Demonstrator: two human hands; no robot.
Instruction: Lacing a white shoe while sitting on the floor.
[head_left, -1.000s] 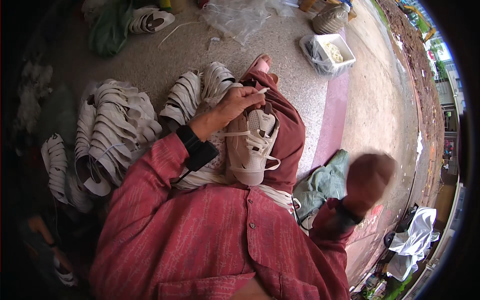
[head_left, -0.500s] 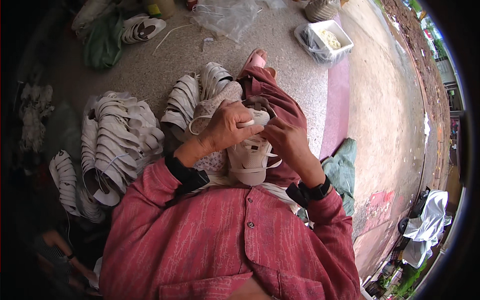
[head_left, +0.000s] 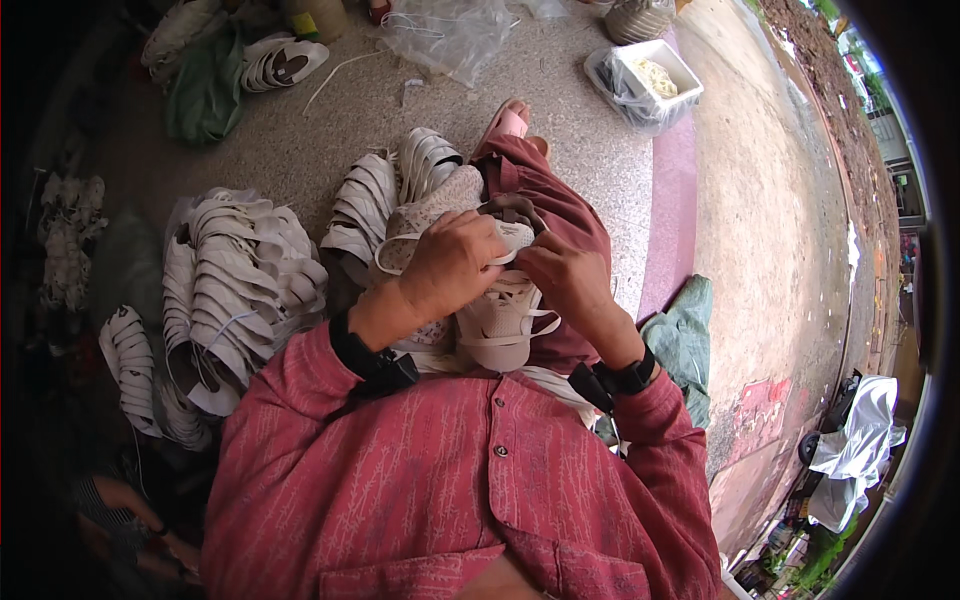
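R hand [head_left: 572, 285], well right of shoe [head_left: 492, 332] a sec ago, now meets L hand [head_left: 450, 262] atop it: L pinching lace [head_left: 400, 237], R grip can't tell, so lace work looks 2-handed.

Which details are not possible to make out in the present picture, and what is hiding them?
All in the head view:
Upper lacing of the pale shoe: partly hidden by the left hand and right hand.
Tan container: cut off by the top edge.
Body beyond the co-worker's arm: lost in darkness.
Pale strands in the white box: too small to identify.
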